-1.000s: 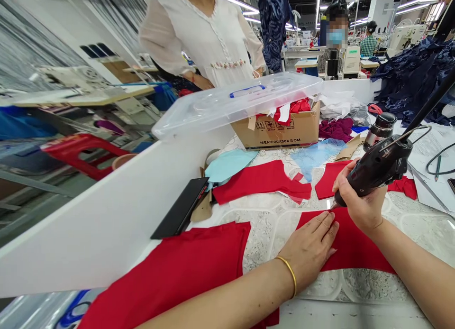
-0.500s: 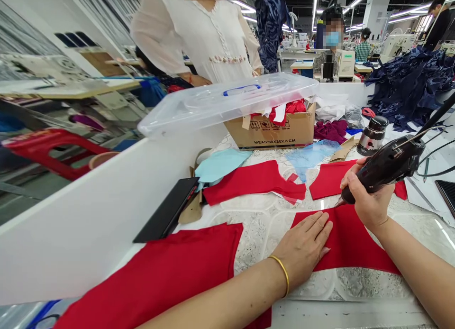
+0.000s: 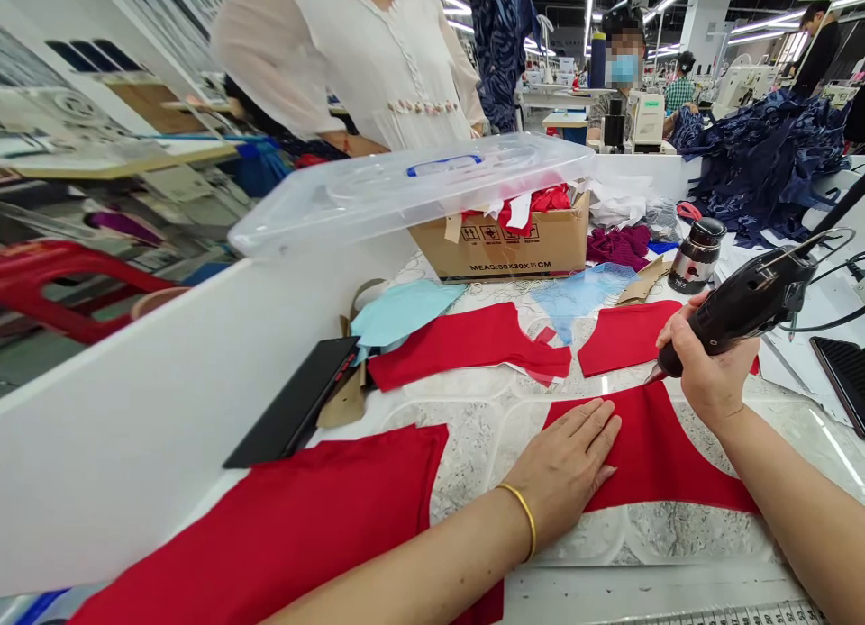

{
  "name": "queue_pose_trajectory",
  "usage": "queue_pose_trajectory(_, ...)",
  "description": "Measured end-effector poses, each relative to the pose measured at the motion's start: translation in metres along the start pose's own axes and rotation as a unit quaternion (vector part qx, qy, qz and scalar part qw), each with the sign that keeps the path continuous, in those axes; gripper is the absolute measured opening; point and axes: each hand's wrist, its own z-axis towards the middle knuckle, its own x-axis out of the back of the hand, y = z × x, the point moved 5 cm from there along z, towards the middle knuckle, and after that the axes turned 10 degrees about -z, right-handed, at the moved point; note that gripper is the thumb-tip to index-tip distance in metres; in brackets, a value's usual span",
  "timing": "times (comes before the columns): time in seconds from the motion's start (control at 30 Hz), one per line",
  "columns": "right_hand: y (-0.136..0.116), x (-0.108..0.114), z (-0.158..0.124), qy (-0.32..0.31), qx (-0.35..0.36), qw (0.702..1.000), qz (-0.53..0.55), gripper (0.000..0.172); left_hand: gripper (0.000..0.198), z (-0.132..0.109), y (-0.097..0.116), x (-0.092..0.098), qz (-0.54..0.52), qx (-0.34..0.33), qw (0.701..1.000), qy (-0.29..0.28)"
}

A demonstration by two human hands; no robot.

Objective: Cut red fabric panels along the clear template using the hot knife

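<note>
My left hand (image 3: 566, 467), with a gold bangle at the wrist, lies flat on a red fabric piece (image 3: 666, 454), fingers stretched out. In my right hand (image 3: 709, 377) is a black handheld electric tool (image 3: 750, 305) with a cord. Its pointed metal tip is at the upper edge of that red piece; whether it touches is too small to tell. Beneath my left forearm lies a stack of red fabric (image 3: 304, 508). Beyond my hands are a red cut piece (image 3: 459, 341) and a smaller red piece (image 3: 628, 332).
A cardboard box (image 3: 506, 251) of scraps stands at the back beneath a clear plastic lid (image 3: 378, 188). A flask (image 3: 696, 256) is behind the tool. Left are a white partition (image 3: 135, 409) and a black flat case (image 3: 290, 400). A ruler (image 3: 750, 614) lies at the front. A person (image 3: 405, 76) stands opposite.
The view has shifted slightly, so most things sit further left and the ruler now shows. The tool's tip appears more plainly at the fabric's edge. My left hand stays pressed on the fabric.
</note>
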Motion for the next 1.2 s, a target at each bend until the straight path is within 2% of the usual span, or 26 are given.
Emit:
queue_pose_trajectory(0.1,0.0,-0.001,0.001,0.006,0.007,1.0,0.007,0.019,0.04,0.001,-0.004,0.004,-0.018,0.007,1.0,-0.013)
queue_pose_trajectory(0.27,-0.014,0.003,0.002,0.003,0.029,0.998,0.062,0.031,0.038,-0.004,-0.018,0.031,-0.053,0.028,0.998,-0.006)
queue_pose_trajectory(0.37,-0.027,0.002,-0.008,-0.031,0.013,0.996,0.078,0.032,0.045,-0.019,-0.02,0.037,-0.077,0.042,0.996,-0.029)
queue_pose_trajectory(0.47,-0.042,-0.005,-0.031,-0.085,-0.012,0.991,0.105,0.028,0.063,-0.039,-0.014,0.034,-0.085,0.056,0.992,-0.072)
queue_pose_trajectory(0.53,-0.051,-0.01,-0.049,-0.119,-0.033,0.984,0.128,0.026,0.069,-0.052,-0.009,0.034,-0.083,0.075,0.991,-0.077)
queue_pose_trajectory(0.7,-0.066,-0.025,-0.086,-0.181,-0.038,0.975,0.123,0.026,0.074,-0.076,-0.005,0.041,-0.091,0.108,0.99,-0.015)
queue_pose_trajectory(0.83,-0.068,-0.036,-0.104,-0.175,-0.026,0.979,0.101,0.027,0.071,-0.086,-0.003,0.043,-0.101,0.101,0.989,0.027)
queue_pose_trajectory(1.0,-0.074,-0.048,-0.113,-0.169,-0.014,0.98,0.101,0.025,0.063,-0.087,-0.001,0.039,-0.113,0.093,0.988,0.047)
queue_pose_trajectory(1.2,-0.076,-0.052,-0.113,-0.175,-0.009,0.981,0.084,0.022,0.068,-0.088,-0.004,0.033,-0.116,0.096,0.987,0.057)
